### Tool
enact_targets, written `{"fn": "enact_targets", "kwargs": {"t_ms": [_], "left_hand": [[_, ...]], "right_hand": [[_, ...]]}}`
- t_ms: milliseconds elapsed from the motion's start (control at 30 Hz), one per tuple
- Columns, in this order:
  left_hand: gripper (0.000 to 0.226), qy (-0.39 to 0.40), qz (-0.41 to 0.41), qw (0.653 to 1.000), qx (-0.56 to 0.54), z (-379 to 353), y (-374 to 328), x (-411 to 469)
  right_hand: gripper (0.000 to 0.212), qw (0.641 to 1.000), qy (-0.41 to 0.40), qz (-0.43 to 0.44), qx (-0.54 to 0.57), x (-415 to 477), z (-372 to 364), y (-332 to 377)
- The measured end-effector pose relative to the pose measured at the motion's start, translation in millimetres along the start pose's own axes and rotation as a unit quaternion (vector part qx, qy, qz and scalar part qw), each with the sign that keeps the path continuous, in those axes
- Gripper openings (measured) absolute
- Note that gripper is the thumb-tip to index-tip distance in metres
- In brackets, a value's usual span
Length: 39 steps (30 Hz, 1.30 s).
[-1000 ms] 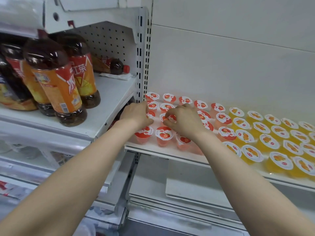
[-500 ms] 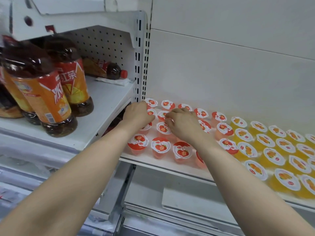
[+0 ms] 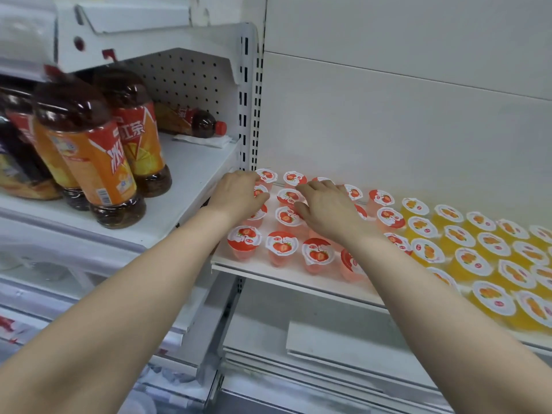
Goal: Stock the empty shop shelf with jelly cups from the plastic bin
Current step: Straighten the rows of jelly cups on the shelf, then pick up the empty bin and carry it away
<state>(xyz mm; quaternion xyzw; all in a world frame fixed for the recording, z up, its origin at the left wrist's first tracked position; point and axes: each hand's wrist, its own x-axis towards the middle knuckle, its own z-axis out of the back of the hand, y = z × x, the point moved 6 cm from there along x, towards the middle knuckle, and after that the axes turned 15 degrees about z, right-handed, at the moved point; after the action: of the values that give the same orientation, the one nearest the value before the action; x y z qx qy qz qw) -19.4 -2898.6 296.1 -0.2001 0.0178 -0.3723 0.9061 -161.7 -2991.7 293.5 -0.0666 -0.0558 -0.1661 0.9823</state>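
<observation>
Red strawberry jelly cups (image 3: 281, 245) stand in rows on the left part of the white shelf (image 3: 268, 271). Orange jelly cups (image 3: 427, 251) fill the rows to their right. My left hand (image 3: 239, 195) lies over the leftmost column, fingers curled beside a red cup (image 3: 259, 191); whether it grips that cup is hidden. My right hand (image 3: 325, 210) rests flat on cups in the middle and back rows, fingers spread, thumb touching a red cup (image 3: 288, 217). The plastic bin is out of view.
Large iced-tea bottles (image 3: 89, 162) stand on the neighbouring shelf to the left, with one bottle (image 3: 197, 124) lying at its back. A slotted upright (image 3: 249, 115) divides the two bays. A white back wall (image 3: 403, 130) rises behind the cups. Lower shelves (image 3: 328, 348) sit beneath.
Both hands have slid toward the back rows of red cups. My right hand has flattened out from a pinch. The view has tilted upward a little.
</observation>
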Motion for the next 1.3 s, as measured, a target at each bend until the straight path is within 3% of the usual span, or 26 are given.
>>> {"fn": "enact_targets", "kwargs": {"t_ms": [200,433,700,967,1133,1300], "left_hand": [[0.049,-0.019,-0.152,0.988,0.033,21.8,-15.7,-45.0],[0.054,-0.063,-0.334,0.939,0.055,56.8,-17.1,-130.5],[0.051,-0.113,-0.434,0.893,0.05,98.1,17.7,-208.1],[0.046,-0.161,-0.455,0.874,0.054,139.2,68.3,-275.7],[0.047,-0.176,-0.404,0.896,0.048,154.8,121.1,-317.8],[0.045,-0.177,-0.292,0.94,0.021,146.4,200.8,-353.2]], "right_hand": [[0.052,0.998,0.01,-0.029,-0.046,-46.4,31.5,9.3],[0.051,0.991,-0.01,-0.068,-0.116,-121.7,70.5,67.8],[0.051,0.985,-0.042,-0.072,-0.151,-182.7,103.2,150.3],[0.055,0.985,-0.06,-0.019,-0.16,-226.8,130.5,219.9],[0.054,0.982,-0.083,0.026,-0.167,-246.3,135.0,263.0],[0.052,0.983,-0.092,0.085,-0.132,-247.5,108.9,310.2]]}}
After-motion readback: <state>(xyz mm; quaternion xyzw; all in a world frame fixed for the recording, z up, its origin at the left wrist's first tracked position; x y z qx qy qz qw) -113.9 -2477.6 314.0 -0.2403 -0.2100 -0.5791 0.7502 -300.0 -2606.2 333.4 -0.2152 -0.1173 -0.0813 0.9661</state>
